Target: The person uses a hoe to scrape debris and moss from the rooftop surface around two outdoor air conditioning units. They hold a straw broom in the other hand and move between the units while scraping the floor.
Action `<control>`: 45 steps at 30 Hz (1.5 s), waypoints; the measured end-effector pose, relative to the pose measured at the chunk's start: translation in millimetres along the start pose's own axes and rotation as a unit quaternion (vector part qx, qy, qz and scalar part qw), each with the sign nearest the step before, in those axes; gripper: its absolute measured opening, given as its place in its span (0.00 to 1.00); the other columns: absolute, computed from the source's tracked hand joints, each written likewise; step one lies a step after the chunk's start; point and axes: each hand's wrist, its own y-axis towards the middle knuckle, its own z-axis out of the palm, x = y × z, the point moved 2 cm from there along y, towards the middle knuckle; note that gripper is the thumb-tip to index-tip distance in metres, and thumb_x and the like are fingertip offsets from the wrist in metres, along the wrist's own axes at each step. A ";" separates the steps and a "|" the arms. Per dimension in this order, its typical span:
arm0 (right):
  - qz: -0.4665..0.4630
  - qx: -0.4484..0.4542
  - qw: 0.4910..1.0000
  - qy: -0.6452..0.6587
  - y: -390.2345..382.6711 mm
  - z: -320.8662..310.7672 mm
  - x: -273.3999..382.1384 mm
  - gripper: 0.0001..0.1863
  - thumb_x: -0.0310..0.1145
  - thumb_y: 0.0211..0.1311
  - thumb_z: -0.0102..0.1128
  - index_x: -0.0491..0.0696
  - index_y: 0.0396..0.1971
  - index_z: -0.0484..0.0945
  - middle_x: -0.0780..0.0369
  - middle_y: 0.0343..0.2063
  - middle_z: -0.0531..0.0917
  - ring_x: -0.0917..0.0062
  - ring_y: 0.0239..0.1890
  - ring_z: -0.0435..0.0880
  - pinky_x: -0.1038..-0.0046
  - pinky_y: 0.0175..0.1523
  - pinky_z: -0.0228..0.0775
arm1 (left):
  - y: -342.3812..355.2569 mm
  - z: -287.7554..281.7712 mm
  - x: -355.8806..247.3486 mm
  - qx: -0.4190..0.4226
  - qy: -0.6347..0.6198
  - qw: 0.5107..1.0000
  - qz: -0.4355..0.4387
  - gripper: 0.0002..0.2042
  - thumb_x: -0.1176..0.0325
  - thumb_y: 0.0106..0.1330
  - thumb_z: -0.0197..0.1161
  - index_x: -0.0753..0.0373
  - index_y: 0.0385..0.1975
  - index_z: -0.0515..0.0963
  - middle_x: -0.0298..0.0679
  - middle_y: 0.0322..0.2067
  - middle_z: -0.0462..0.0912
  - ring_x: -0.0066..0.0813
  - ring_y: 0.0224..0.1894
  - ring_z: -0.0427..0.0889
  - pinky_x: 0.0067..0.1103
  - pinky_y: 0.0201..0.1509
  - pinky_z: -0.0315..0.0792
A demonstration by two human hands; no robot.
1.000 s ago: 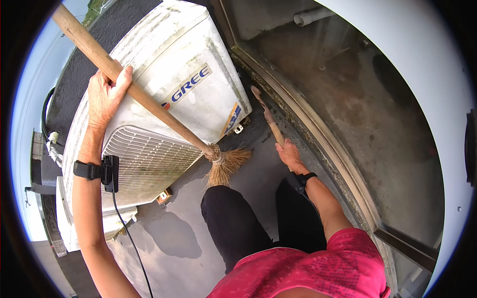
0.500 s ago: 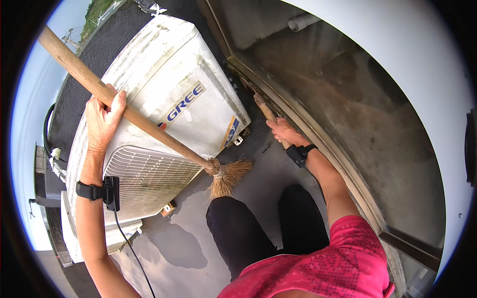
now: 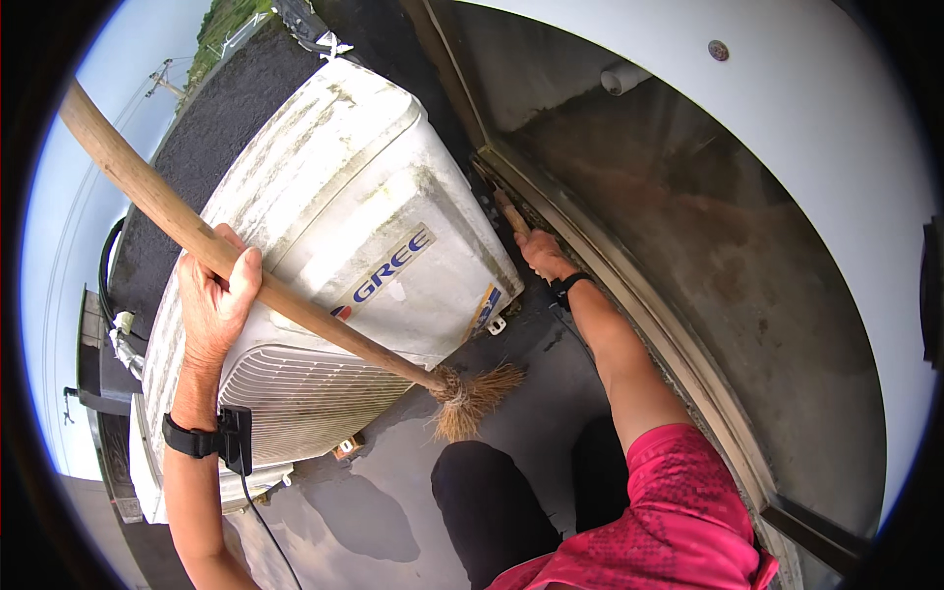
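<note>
My left hand (image 3: 218, 295) is wrapped round the thick wooden handle of a straw broom (image 3: 334, 329). The broom slants down across the front of a white outdoor air-conditioner unit (image 3: 369, 211), its bristles spread near the wet floor. Further off on the right, my right hand (image 3: 541, 253) is closed round a short wooden-handled tool (image 3: 510, 212). That tool points away from me into the narrow strip between the unit and the window frame. Its far end is dark and too small to make out.
A window frame (image 3: 629, 280) with dark glass runs along my right. The dark floor (image 3: 364, 516) holds wet patches. Straps and a cable (image 3: 264, 526) hang from my left wrist. Wrapped pipes (image 3: 313, 28) stand behind the unit; a low wall (image 3: 241, 88) lies beyond.
My right hand has reached farther away along the window frame with the wooden-handled tool. The view has shifted, so the unit and broom sit lower and more to the right. My left grip stays.
</note>
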 end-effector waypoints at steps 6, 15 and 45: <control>-0.053 0.040 0.997 0.034 19.2 -8.8 -4.3 0.32 0.54 0.66 0.47 0.35 0.22 0.77 0.53 0.14 0.78 0.66 0.19 0.81 0.65 0.29 0.74 | 0.5 -0.9 0.4 0.003 0.011 1.000 0.025 0.17 0.56 0.57 0.63 0.65 0.20 0.70 0.30 0.15 0.66 0.18 0.19 0.63 0.19 0.23 0.59; -0.058 -0.063 0.982 -0.170 50.3 -44.5 -5.1 0.29 0.57 0.63 0.49 0.41 0.41 0.76 0.48 0.46 0.79 0.55 0.53 0.75 0.58 0.55 0.68 | 0.4 -1.7 -3.2 0.008 0.014 1.000 0.026 0.18 0.55 0.57 0.63 0.65 0.19 0.71 0.31 0.13 0.67 0.18 0.19 0.66 0.19 0.23 0.61; -0.003 -0.057 0.986 -0.157 -20.9 -42.6 -73.3 0.33 0.61 0.63 0.46 0.41 0.33 0.81 0.45 0.37 0.81 0.50 0.45 0.79 0.59 0.50 0.71 | 1.1 -1.8 1.1 0.020 0.008 1.000 0.020 0.19 0.53 0.58 0.61 0.65 0.20 0.70 0.32 0.15 0.68 0.19 0.20 0.66 0.20 0.24 0.61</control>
